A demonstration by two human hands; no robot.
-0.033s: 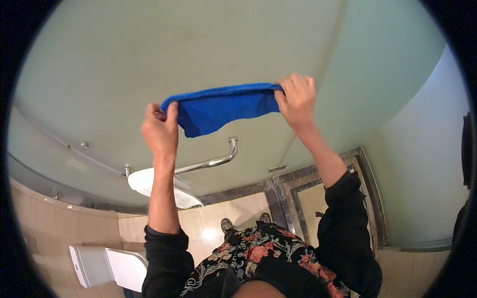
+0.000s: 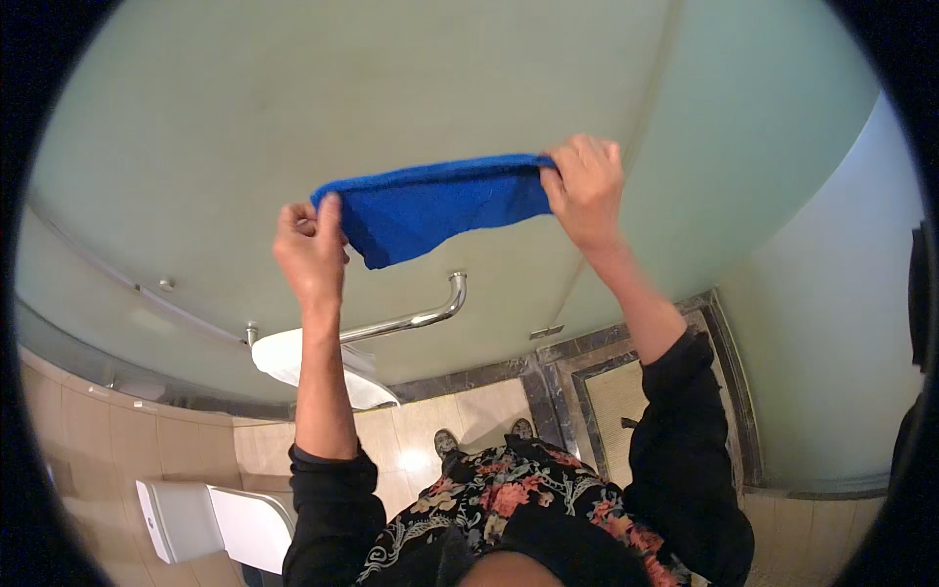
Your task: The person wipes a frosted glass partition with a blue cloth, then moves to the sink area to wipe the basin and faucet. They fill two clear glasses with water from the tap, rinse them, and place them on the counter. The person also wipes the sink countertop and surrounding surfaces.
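Note:
A blue cloth (image 2: 445, 201) stretches between my two hands, its upper edge folded over and its lower part hanging loose. My left hand (image 2: 311, 259) pinches the left corner between thumb and fingers. Higher up, my right hand (image 2: 589, 191) grips the right end, so the cloth slopes slightly up to the right. Both arms reach out in front of a frosted glass panel (image 2: 411, 88). Whether the cloth touches the glass, I cannot tell.
Below the cloth, a chrome bar handle (image 2: 416, 321) is fixed to the glass, with something white (image 2: 279, 354) hanging over it beside my left forearm. A white toilet (image 2: 249, 523) stands at lower left. Dark marble trim (image 2: 460, 382) borders the tiled floor (image 2: 494, 403).
Both hands and the cloth have risen slightly. My left hand has shifted a little to the left, and the grip on the cloth is the same.

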